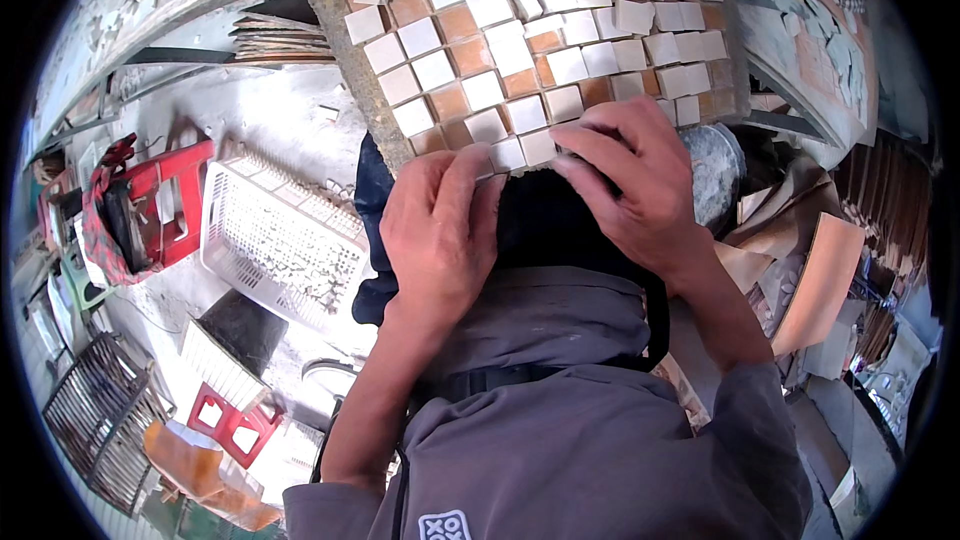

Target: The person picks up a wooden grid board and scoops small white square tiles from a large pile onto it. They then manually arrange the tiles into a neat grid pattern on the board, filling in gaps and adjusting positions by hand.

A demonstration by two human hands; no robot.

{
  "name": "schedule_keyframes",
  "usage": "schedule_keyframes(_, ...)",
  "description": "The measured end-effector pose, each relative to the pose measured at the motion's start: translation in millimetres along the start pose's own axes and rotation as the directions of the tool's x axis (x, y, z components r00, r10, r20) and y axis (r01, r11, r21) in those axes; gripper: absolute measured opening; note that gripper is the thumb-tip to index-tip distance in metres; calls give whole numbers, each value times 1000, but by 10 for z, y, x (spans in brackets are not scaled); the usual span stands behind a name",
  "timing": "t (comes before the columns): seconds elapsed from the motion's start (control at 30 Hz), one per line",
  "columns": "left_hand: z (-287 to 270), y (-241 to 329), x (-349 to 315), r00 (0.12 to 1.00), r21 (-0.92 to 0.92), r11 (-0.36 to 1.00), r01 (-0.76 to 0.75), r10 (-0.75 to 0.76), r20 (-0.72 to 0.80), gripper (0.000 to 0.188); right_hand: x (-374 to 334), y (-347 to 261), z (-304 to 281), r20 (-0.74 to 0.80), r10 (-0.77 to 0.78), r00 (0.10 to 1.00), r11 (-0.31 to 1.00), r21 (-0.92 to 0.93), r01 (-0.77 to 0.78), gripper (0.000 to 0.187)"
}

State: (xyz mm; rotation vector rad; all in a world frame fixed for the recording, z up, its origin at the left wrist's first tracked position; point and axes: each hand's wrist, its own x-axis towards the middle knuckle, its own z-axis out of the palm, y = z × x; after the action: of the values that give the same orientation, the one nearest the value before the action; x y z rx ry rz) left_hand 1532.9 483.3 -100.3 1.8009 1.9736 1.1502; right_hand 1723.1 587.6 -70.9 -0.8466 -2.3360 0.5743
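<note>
White tiles (488,7) are interspersed with orange-brown squares (471,57); grey is seen on the shirt (600,440), white on the basket (238,268).

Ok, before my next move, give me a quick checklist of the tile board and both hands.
1. Left hand at the tile board's near edge: ok.
2. Right hand at the same edge: ok.
3. Either hand firmly gripping a tile: cannot tell.
4. All white square tiles lying flat: not ok, some are tilted or piled.
5. Orange-brown patches all covered: not ok, several show between tiles.
</note>
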Motion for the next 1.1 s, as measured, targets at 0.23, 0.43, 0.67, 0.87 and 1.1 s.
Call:
schedule_keyframes(0.23, 53, -7, 41, 996, 73, 994, -86, 86, 9, 40, 6, 21, -29, -47, -17, 999, 1000, 3, 17, 29)
schedule_keyframes(0.43, 83, 39, 74, 999, 11, 999, -49, 49, -18, 33, -10, 17, -26, -60, -13, 998, 1000, 27, 15, 29)
schedule_keyframes(0.67, 85, 32, 64, 995, 0, 995, -99, 99, -16, 26, -7, 35, -37, -56, -11, 998, 999, 45, 13, 28)
schedule_keyframes(0.87, 32, -16, 64, 963, 90, 959, -268, 269, 7, 32, 17, 62, -15, -83, -24, 996, 998, 59, 29, 26)
schedule_keyframes(1.1, 38, -81, -85, 974, 23, 974, -224, 223, 36, 36, 159, 103, 64, -80, -58, 995, 998, 24, 60, 21)
